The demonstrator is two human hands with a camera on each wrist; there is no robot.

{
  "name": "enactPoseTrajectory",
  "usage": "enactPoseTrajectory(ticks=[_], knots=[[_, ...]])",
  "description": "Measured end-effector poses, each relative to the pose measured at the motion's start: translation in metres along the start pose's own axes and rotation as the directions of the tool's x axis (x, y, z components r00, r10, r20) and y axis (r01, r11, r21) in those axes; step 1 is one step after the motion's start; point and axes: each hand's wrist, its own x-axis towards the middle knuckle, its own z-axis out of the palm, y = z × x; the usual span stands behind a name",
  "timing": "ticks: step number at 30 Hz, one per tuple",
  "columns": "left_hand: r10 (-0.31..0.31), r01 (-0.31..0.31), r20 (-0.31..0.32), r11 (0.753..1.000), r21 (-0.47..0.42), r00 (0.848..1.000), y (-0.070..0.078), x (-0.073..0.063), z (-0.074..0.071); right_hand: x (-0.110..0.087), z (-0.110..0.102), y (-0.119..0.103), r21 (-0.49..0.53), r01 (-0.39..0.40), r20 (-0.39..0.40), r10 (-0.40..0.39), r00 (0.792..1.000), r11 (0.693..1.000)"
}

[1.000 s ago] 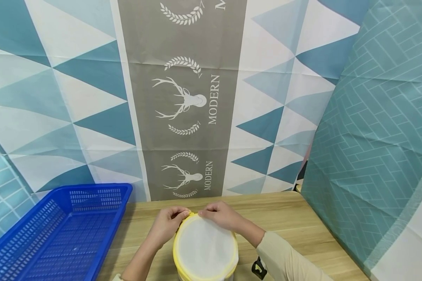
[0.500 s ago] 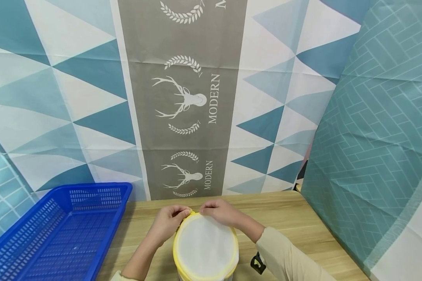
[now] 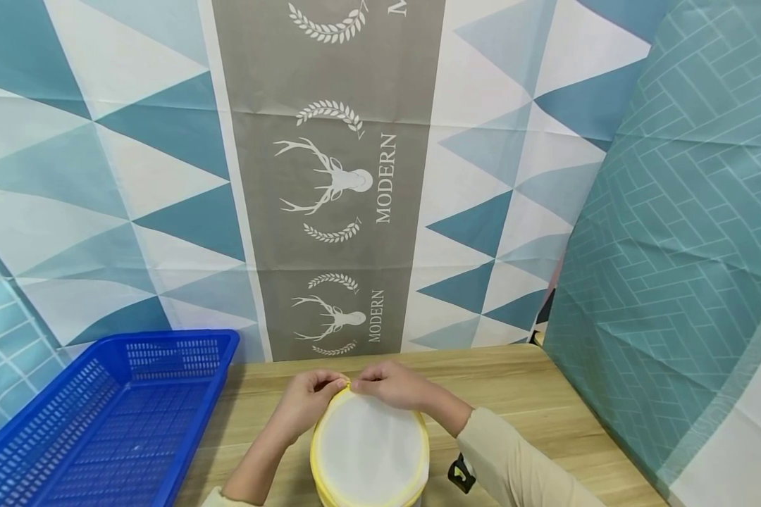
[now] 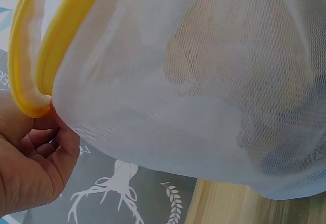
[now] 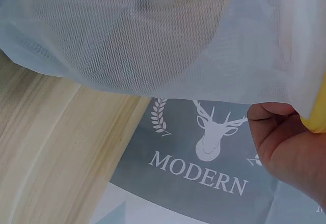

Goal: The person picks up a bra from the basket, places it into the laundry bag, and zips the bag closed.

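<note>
A round white mesh laundry bag [image 3: 370,451] with yellow trim stands on the wooden table. At its far edge my left hand [image 3: 303,403] pinches the yellow rim between thumb and fingers. Close beside it, my right hand [image 3: 398,387] pinches the same rim, the two hands' fingertips almost meeting. In the left wrist view, the yellow trim [image 4: 66,25] forms two bands with a gap that narrows to the left fingertips. Through the mesh side [image 5: 137,35] in the right wrist view, something beige shows, its kind blurred. Whatever the fingertips hold on the trim is too small to make out.
A blue perforated plastic basket [image 3: 127,422] stands to the left on the table [image 3: 520,394]. A patterned cloth [image 3: 336,232] hangs behind the table, and a teal one [image 3: 685,232] on the right. A small black piece [image 3: 461,474] sits by the right sleeve.
My right hand has shifted slightly left along the rim, closer to my left hand. The left hand has stayed nearly in place, still pinching the trim.
</note>
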Motion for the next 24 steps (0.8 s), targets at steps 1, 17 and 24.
enactPoseTrajectory(ticks=[1, 17, 24], knots=[[0.000, 0.000, 0.002, 1.000, -0.001, 1.000, 0.0002, 0.0000, 0.0003, -0.0003, 0.0001, -0.0001, -0.001, 0.004, 0.000, -0.004, 1.000, 1.000], [-0.026, 0.026, -0.021, 1.000, -0.008, 0.999, -0.0039, 0.0028, 0.0014, -0.0055, 0.0017, 0.0012, -0.015, 0.042, -0.059, -0.043, 0.997, 0.999], [-0.028, 0.028, -0.033, 1.000, -0.009, 0.999, -0.0042, 0.0018, 0.0019, -0.0057, 0.0018, 0.0041, -0.004, 0.029, -0.069, -0.029, 0.997, 1.000]])
